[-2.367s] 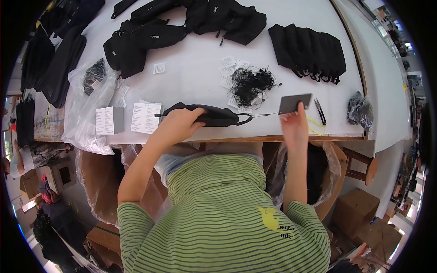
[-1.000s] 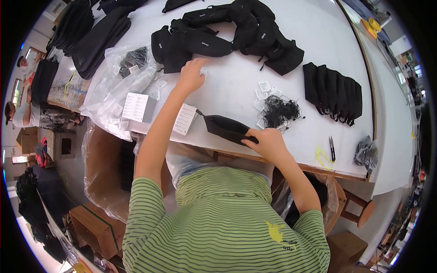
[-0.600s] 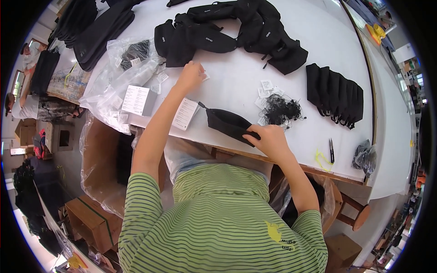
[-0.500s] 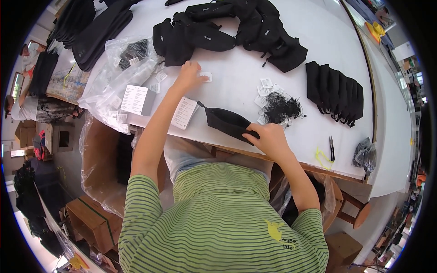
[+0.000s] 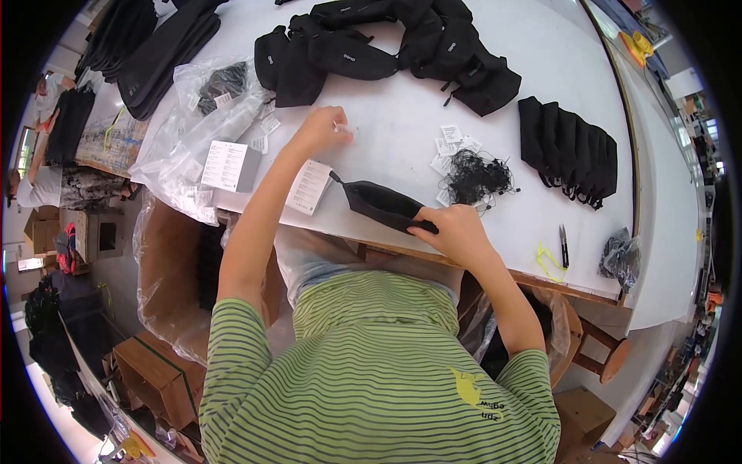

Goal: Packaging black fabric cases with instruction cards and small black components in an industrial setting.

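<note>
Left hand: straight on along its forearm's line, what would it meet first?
The bare left hand would likely meet the elongated black fabric pouch beyond it, though hand height is unclear.

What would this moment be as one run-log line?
left hand: fingers curled over white table, contents unclear | right hand: pinching black pouch at right end | black cords: beyond pouch, rightward

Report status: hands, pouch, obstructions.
Right hand pinches black pouch by right end. Left hand apart, contents unclear. White cards beside pouch's left end, seemingly not blocking.
</note>
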